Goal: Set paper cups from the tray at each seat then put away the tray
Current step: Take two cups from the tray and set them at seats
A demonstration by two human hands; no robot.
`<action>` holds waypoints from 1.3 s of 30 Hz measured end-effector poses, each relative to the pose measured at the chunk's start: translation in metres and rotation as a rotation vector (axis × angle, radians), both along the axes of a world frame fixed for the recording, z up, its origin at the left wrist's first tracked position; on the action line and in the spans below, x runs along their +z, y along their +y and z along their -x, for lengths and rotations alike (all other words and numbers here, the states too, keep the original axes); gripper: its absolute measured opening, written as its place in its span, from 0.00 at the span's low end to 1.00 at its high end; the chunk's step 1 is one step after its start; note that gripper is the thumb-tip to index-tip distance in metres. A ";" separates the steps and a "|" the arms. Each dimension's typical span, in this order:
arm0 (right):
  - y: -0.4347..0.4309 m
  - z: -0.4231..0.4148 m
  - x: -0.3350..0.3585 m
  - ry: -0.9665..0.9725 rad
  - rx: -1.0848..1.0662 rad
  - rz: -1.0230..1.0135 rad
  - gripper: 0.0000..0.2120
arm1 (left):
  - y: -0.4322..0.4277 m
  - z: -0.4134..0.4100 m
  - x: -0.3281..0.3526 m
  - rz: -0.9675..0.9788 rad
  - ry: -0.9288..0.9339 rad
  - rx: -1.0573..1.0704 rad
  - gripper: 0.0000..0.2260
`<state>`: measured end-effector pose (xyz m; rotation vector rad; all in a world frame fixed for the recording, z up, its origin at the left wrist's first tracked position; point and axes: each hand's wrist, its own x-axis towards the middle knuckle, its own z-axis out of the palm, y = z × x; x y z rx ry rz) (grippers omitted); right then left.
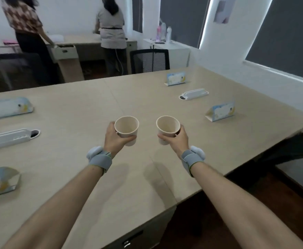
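Note:
I hold two empty beige paper cups upright above the middle of a long beige table point(96, 97). My left hand point(116, 141) grips the left cup point(127, 126) from the side. The right cup point(167, 127) sits in my right hand point(177, 141), about a cup's width from the other. Both cups hang above the tabletop, not touching it. Both wrists wear grey straps. No tray is in view.
Folded blue-and-white name cards stand at the seats: two on the right point(175, 79) point(221, 112), two on the left point(9, 107) point(1, 181). White cable covers point(194, 94) point(9, 139) lie on the table. A black chair point(149, 61) stands at the far end; two people point(28, 27) point(112, 24) work at a back counter.

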<state>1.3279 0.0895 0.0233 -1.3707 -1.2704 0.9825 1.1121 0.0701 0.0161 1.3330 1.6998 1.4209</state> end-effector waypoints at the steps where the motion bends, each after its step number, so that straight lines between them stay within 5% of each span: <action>1: 0.011 0.009 -0.001 -0.002 0.037 -0.001 0.33 | 0.002 0.008 -0.002 0.005 -0.010 0.030 0.29; 17: 0.095 0.160 -0.016 0.001 0.498 0.044 0.32 | -0.002 0.137 -0.014 0.067 0.034 0.594 0.32; 39: 0.078 0.348 -0.048 0.076 0.637 0.082 0.32 | -0.031 0.366 -0.053 0.448 0.131 0.872 0.35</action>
